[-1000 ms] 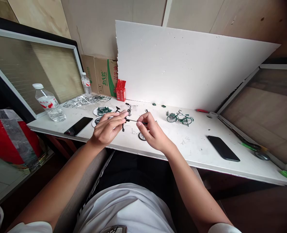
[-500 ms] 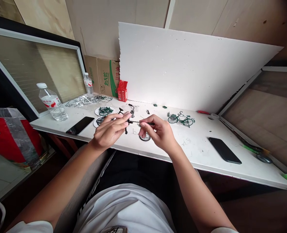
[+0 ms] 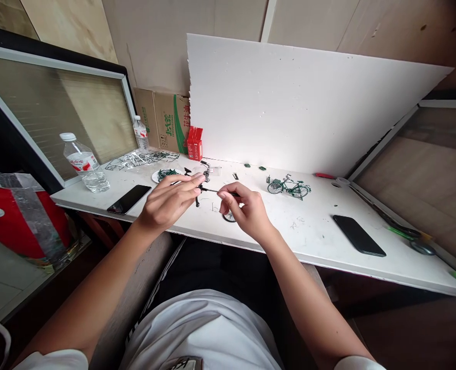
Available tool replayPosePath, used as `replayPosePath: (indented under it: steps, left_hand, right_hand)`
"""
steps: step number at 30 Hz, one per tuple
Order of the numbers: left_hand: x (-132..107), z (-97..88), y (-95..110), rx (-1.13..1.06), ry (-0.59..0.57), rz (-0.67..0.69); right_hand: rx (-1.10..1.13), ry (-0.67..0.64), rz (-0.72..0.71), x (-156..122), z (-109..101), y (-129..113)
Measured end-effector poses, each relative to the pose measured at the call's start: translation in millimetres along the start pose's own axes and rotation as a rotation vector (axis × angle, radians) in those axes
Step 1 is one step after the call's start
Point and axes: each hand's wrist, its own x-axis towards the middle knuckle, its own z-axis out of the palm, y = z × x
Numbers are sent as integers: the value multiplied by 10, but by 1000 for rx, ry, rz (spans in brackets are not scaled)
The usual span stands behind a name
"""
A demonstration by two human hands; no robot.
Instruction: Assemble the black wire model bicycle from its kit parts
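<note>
My left hand (image 3: 168,202) pinches a small dark model bicycle part (image 3: 198,194) above the white table (image 3: 312,226). My right hand (image 3: 245,209) holds a thin screwdriver (image 3: 214,191) whose tip meets that part. Both hands hover near the table's front edge. A small wheel (image 3: 228,217) lies on the table under my right hand, partly hidden. A finished green model bicycle (image 3: 288,186) stands to the right. White dishes with green parts (image 3: 165,174) sit behind my left hand.
A black phone (image 3: 129,199) lies at left, another phone (image 3: 359,235) at right. Two water bottles (image 3: 82,163), plastic parts bags (image 3: 135,159), a cardboard box (image 3: 166,122), a red carton (image 3: 194,143) and a white foam board (image 3: 297,103) stand behind. Scissors (image 3: 405,234) lie far right.
The hands stay together on the part and screwdriver; my right hand's fingers shift slightly along the tool. The view has drifted a little.
</note>
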Motion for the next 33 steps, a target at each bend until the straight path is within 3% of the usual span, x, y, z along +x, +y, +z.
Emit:
replayPosePath:
  steps: [3, 7, 12, 16, 21, 28, 33]
  left_hand:
    - [33, 11, 27, -65, 90, -253]
    - [91, 100, 106, -279, 171, -646]
    - [116, 216, 112, -590, 223, -918]
    - [104, 277, 139, -781, 225, -1021]
    - [104, 264, 161, -857, 213, -1035]
    - [82, 294, 149, -961, 201, -1107]
    - [71, 294, 129, -991, 176, -1120]
  right_hand:
    - [-65, 72, 2, 8, -6, 73]
    - [117, 140, 115, 26, 21, 180]
    - [199, 132, 194, 31, 104, 219]
    - [224, 102, 148, 21, 210, 229]
    - [370, 83, 112, 31, 291, 261]
    - [279, 162, 97, 33, 253, 229]
    - [264, 145, 118, 25, 248, 238]
